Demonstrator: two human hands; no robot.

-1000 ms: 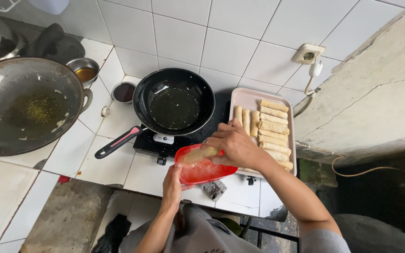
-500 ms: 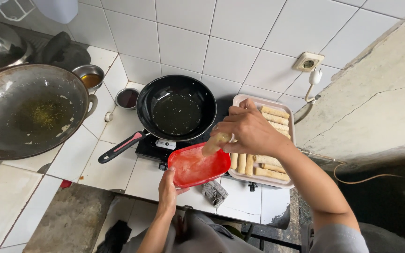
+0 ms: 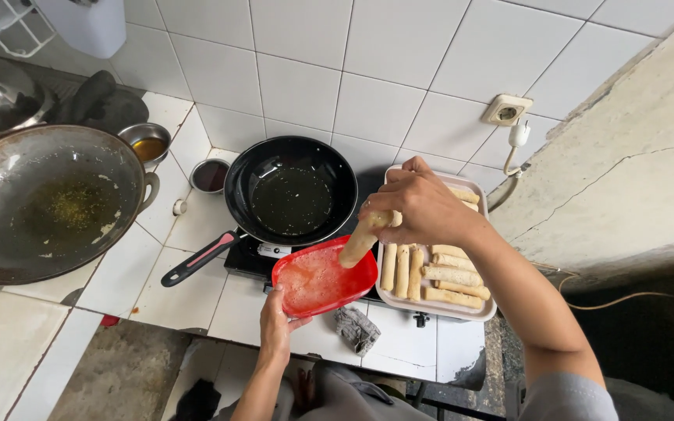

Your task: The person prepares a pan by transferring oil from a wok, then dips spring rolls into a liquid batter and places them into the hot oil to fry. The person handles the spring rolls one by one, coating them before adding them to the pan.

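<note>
The right hand [image 3: 423,206] pinched 1 pale roll [image 3: 362,240] at its upper end, fingers closed around it, so the roll hung tilted with its lower tip over the red plate [image 3: 324,279]. The left hand [image 3: 276,326] gripped that plate at its near edge, thumb on top of the rim, holding it just in front of the black frying pan [image 3: 290,189], which sat on a small stove with a film of oil in it and its handle pointing left. Just right of the plate lay a pale tray [image 3: 462,310] holding more rolls side by side. A large wok [image 3: 48,203] stood well to the left, with 2 small bowls [image 3: 144,143] between it and the pan.
</note>
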